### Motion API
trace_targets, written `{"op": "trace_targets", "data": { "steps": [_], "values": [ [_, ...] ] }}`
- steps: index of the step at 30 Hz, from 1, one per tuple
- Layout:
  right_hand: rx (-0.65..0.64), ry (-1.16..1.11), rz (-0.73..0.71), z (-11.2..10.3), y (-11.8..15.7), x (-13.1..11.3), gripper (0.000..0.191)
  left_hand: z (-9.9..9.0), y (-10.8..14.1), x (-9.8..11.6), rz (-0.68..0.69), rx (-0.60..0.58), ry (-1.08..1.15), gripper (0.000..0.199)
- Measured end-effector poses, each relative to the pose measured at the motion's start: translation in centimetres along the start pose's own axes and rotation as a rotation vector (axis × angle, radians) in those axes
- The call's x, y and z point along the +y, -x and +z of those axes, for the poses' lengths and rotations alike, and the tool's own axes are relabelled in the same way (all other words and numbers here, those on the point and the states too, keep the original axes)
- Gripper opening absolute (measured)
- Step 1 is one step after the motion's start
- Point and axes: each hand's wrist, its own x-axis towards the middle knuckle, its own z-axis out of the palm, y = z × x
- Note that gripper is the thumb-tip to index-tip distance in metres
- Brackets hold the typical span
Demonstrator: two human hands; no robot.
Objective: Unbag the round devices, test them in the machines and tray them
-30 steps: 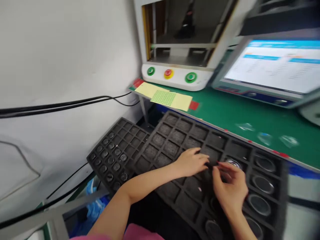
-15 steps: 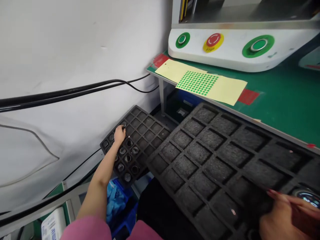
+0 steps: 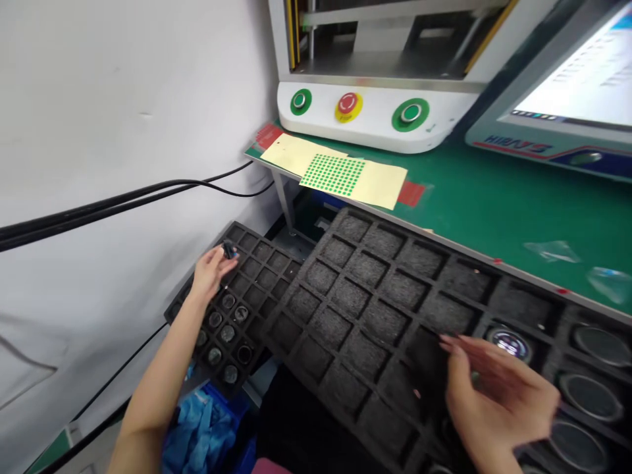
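My left hand (image 3: 210, 273) pinches a small dark piece with a bluish edge (image 3: 228, 249), raised over the far foam tray (image 3: 257, 295). Several round, dark-rimmed pieces (image 3: 228, 333) sit in that tray's pockets. Over the nearer black foam tray (image 3: 368, 266) is my right hand (image 3: 498, 398), thumb and fingers curled together; what they hold, if anything, is hidden. A small green spot (image 3: 474, 378) shows between thumb and palm. Just beyond the fingers, a round watch-like device (image 3: 509, 343) with a lit face rests in a pocket. Several round dark-faced devices (image 3: 590, 397) fill pockets on the right.
A green bench (image 3: 494, 204) carries a white machine front (image 3: 363, 118) with two green buttons and a red stop button. Green-dotted sticker sheet (image 3: 333, 174), clear plastic scraps (image 3: 553, 250) and a monitor (image 3: 577, 85) are there too. Black cables (image 3: 99, 205) cross at left; blue cloth (image 3: 202, 428) lies below.
My left hand has come up off the far tray with the dark piece. My right hand shows more fully over the near tray. The view has turned right, bringing the monitor in.
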Motion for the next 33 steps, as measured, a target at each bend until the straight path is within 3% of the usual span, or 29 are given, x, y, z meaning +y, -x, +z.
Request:
{"op": "trace_targets", "data": {
  "steps": [2, 4, 8, 11, 13, 15, 19, 21, 23, 25, 27, 30, 32, 33],
  "values": [
    [-0.097, -0.140, -0.071, 1.7, -0.1, -2.9, 0.027, 2.5, 4.3, 0.9, -0.002, -0.183, 0.143, 0.066],
    [-0.310, -0.291, -0.077, 3.5, -0.4, -5.6, 0.033, 5.4, 8.4, 1.6, -0.040, -0.404, 0.302, 0.074],
    [-0.614, -0.526, 0.060, 5.7, -1.4, -9.0, 0.048, 10.5, 13.8, 2.9, -0.238, -0.974, 0.771, 0.053],
    [-0.674, -0.612, 0.172, 5.2, -1.6, -10.3, 0.046, 12.8, 15.1, 3.8, -0.289, -1.092, 0.831, 0.043],
    [-0.649, -0.597, 0.178, 4.0, -2.2, -10.9, 0.043, 13.5, 15.4, 4.2, -0.311, -1.067, 0.823, 0.040],
    [-0.545, -0.524, 0.100, 2.7, -4.1, -10.8, 0.040, 13.9, 15.5, 4.2, -0.321, -1.017, 0.791, 0.040],
    [-0.240, -0.208, -0.134, 1.7, -13.2, -7.5, 0.042, 15.0, 15.7, 2.7, -0.283, -0.909, 0.610, 0.047],
    [-0.202, 0.001, -0.117, 2.3, -18.3, -4.9, 0.040, 15.8, 15.9, 1.4, -0.233, -0.884, 0.431, 0.046],
    [-0.218, 0.106, -0.106, 3.3, -21.7, -2.9, 0.038, 16.7, 16.3, 0.1, -0.044, -0.827, 0.173, 0.035],
    [-0.261, 0.195, -0.106, 4.4, -22.9, -1.9, 0.035, 17.2, 17.2, -1.0, 0.270, -0.705, -0.116, 0.020],
    [-0.305, 0.293, -0.123, 4.9, -22.3, -1.7, 0.032, 17.2, 18.5, -1.8, 0.494, -0.590, -0.321, 0.017],
    [-0.347, 0.413, -0.180, 4.6, -21.1, -1.8, 0.033, 16.5, 19.7, -2.4, 0.523, -0.486, -0.421, 0.030],
    [-0.336, 0.511, -0.224, 3.9, -21.1, -1.1, 0.042, 15.2, 19.0, -2.9, 0.552, -0.410, -0.446, 0.042],
    [-0.269, 0.705, -0.359, 3.5, -21.3, -0.5, 0.047, 14.2, 18.0, -3.3, 0.563, -0.352, -0.456, 0.045]
  ]
}}
